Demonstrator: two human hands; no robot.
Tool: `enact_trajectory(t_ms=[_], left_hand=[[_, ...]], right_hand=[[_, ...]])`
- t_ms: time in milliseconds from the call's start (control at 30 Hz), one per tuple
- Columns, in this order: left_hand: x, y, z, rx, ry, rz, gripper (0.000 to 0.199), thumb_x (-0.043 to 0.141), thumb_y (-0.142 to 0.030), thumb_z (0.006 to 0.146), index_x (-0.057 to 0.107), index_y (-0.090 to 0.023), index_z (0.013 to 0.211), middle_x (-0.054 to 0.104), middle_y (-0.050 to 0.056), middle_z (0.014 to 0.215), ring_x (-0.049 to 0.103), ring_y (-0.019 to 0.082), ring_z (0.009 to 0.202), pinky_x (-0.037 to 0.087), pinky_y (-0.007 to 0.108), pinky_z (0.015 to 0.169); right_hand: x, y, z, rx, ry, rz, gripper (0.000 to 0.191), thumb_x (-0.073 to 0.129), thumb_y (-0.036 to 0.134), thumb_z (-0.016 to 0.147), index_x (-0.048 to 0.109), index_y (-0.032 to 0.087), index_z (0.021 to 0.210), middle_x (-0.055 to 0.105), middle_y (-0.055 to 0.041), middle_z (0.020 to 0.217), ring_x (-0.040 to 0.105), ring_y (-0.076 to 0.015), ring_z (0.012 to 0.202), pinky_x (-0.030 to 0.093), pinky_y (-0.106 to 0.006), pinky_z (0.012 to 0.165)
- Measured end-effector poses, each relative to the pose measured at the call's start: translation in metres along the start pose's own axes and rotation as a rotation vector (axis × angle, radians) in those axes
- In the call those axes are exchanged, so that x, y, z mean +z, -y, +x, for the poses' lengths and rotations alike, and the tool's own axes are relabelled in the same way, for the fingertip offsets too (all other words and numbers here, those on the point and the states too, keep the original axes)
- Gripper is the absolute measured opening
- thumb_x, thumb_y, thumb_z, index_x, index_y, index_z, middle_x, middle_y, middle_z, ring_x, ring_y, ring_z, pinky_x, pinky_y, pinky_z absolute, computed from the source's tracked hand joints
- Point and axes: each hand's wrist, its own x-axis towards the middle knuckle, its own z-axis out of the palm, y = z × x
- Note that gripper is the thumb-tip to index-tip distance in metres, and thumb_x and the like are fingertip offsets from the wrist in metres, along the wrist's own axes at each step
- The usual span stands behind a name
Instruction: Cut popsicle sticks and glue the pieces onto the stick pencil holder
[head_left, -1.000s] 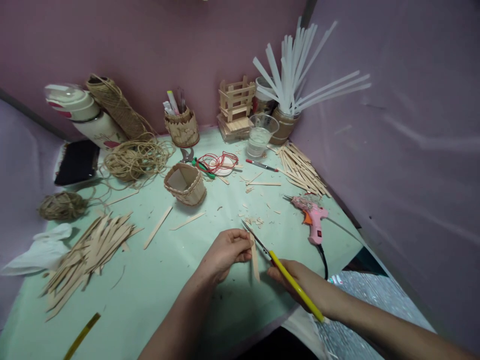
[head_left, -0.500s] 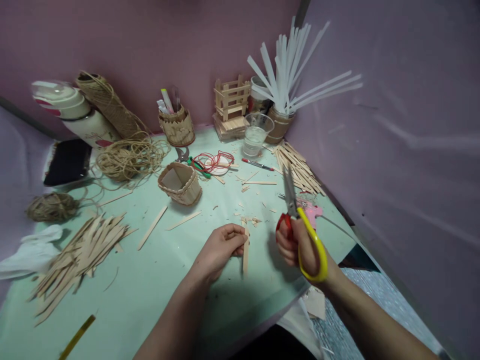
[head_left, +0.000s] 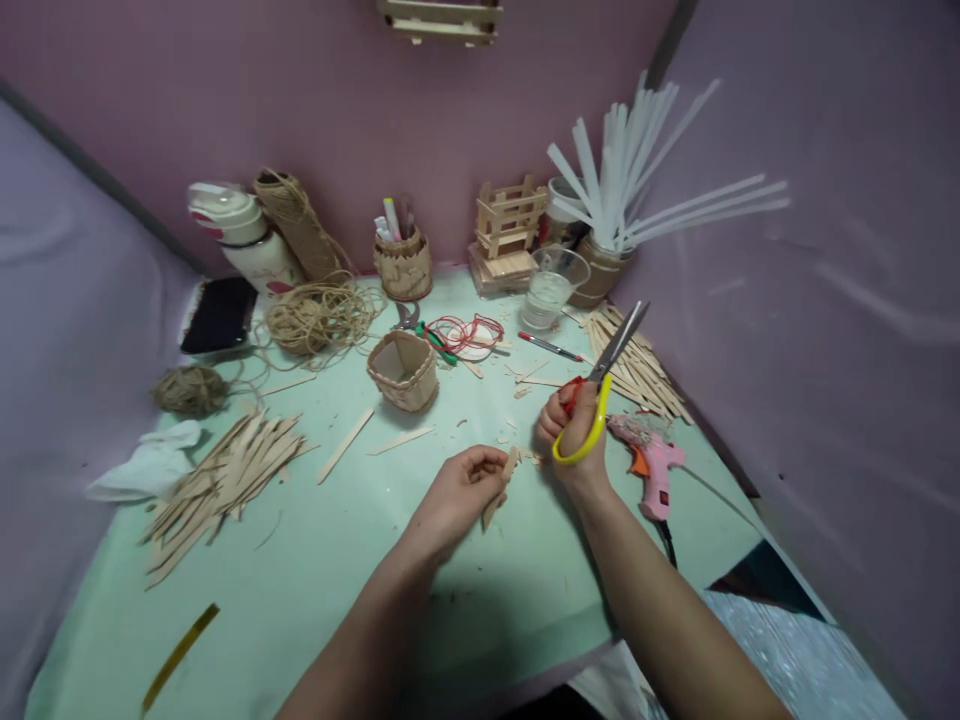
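Observation:
Between the thumb and fingers of my left hand is a short flat wooden stick, low over the table and tilted. My right hand grips scissors with one yellow and one red handle; their blades point up and away, slightly apart, clear of the stick. Small wood chips lie between the two hands. Beyond my left hand stands a small wooden basket with a braided rim. A pink glue gun rests to the right of my right hand.
Wooden sticks lie in a left pile and a right pile. Farther back are twine, a pen holder, a cup of clear liquid, red cord, a pen and white strips in a pot.
The view has shifted, so the table items appear farther right. My right hand has moved closer to my left with the scissors, uncovering the glue gun. The stick in my left hand is now tilted.

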Motion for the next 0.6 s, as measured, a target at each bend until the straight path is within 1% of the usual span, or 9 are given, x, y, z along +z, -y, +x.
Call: enact_trajectory(t_ms=[100, 200, 267, 300, 333, 400, 533, 567, 600], left_hand=[[0.000, 0.002, -0.002, 0.092, -0.052, 0.236, 0.012, 0.055, -0.024, 0.078, 0.061, -0.017, 0.085, 0.054, -0.001, 0.070, 0.050, 0.012, 0.064, 0.041, 0.024, 0.062], [-0.004, 0.003, -0.009, 0.283, -0.165, 0.515, 0.017, 0.048, -0.013, 0.076, 0.061, -0.019, 0.085, 0.059, 0.001, 0.081, 0.054, 0.015, 0.077, 0.042, 0.027, 0.072], [-0.013, 0.000, -0.017, 0.385, -0.243, 0.644, 0.022, 0.046, -0.010, 0.076, 0.062, -0.020, 0.087, 0.061, 0.003, 0.090, 0.056, 0.016, 0.086, 0.043, 0.029, 0.079], [-0.020, -0.002, -0.022, 0.409, -0.278, 0.687, 0.023, 0.045, -0.010, 0.077, 0.062, -0.020, 0.090, 0.062, 0.004, 0.093, 0.056, 0.017, 0.088, 0.043, 0.029, 0.080], [-0.029, -0.004, -0.028, 0.420, -0.320, 0.722, 0.024, 0.044, -0.011, 0.079, 0.063, -0.021, 0.091, 0.062, 0.004, 0.094, 0.057, 0.017, 0.090, 0.044, 0.030, 0.080], [-0.053, -0.011, -0.041, 0.418, -0.448, 0.777, 0.025, 0.044, -0.013, 0.081, 0.063, -0.021, 0.094, 0.064, 0.005, 0.099, 0.058, 0.018, 0.092, 0.045, 0.030, 0.081], [-0.110, -0.025, -0.061, 0.424, -0.818, 0.927, 0.022, 0.046, -0.023, 0.084, 0.065, -0.019, 0.095, 0.066, 0.007, 0.098, 0.060, 0.020, 0.090, 0.048, 0.032, 0.077], [-0.123, -0.028, -0.064, 0.429, -0.913, 0.967, 0.023, 0.046, -0.025, 0.084, 0.065, -0.019, 0.095, 0.066, 0.008, 0.099, 0.060, 0.021, 0.091, 0.048, 0.033, 0.077], [-0.134, -0.029, -0.065, 0.427, -0.979, 1.011, 0.025, 0.045, -0.026, 0.085, 0.065, -0.018, 0.096, 0.066, 0.008, 0.098, 0.060, 0.022, 0.092, 0.048, 0.035, 0.080]], right_hand=[[-0.001, 0.002, -0.004, 0.030, 0.000, -0.015, 0.047, 0.054, 0.065, 0.080, 0.037, 0.023, 0.067, 0.024, 0.0133, 0.045, 0.013, -0.0039, 0.034, 0.014, -0.013, 0.031], [0.001, 0.005, -0.008, 0.044, 0.007, -0.028, 0.047, 0.053, 0.066, 0.080, 0.038, 0.023, 0.067, 0.025, 0.0133, 0.045, 0.013, -0.0041, 0.034, 0.014, -0.013, 0.030], [0.003, 0.006, -0.010, 0.039, 0.016, -0.037, 0.047, 0.053, 0.065, 0.081, 0.038, 0.023, 0.067, 0.024, 0.0133, 0.045, 0.013, -0.0041, 0.034, 0.015, -0.012, 0.030], [0.003, 0.006, -0.011, 0.038, 0.021, -0.041, 0.046, 0.053, 0.065, 0.081, 0.039, 0.023, 0.068, 0.024, 0.0133, 0.045, 0.013, -0.0041, 0.034, 0.015, -0.012, 0.030], [0.003, 0.006, -0.012, 0.040, 0.025, -0.044, 0.046, 0.053, 0.065, 0.081, 0.039, 0.023, 0.068, 0.024, 0.0133, 0.045, 0.013, -0.0040, 0.034, 0.015, -0.012, 0.030], [0.003, 0.007, -0.014, 0.056, 0.030, -0.048, 0.045, 0.051, 0.064, 0.083, 0.039, 0.023, 0.068, 0.024, 0.0132, 0.046, 0.014, -0.0040, 0.034, 0.016, -0.012, 0.031], [0.004, 0.009, -0.018, 0.085, 0.045, -0.037, 0.044, 0.051, 0.063, 0.084, 0.040, 0.023, 0.069, 0.025, 0.0129, 0.046, 0.015, -0.0041, 0.034, 0.016, -0.013, 0.031], [0.004, 0.009, -0.018, 0.089, 0.052, -0.031, 0.044, 0.051, 0.063, 0.084, 0.040, 0.023, 0.069, 0.025, 0.0128, 0.046, 0.015, -0.0041, 0.034, 0.016, -0.013, 0.031], [0.004, 0.009, -0.019, 0.094, 0.061, -0.027, 0.044, 0.051, 0.063, 0.084, 0.040, 0.023, 0.069, 0.025, 0.0128, 0.046, 0.014, -0.0041, 0.034, 0.015, -0.013, 0.031]])
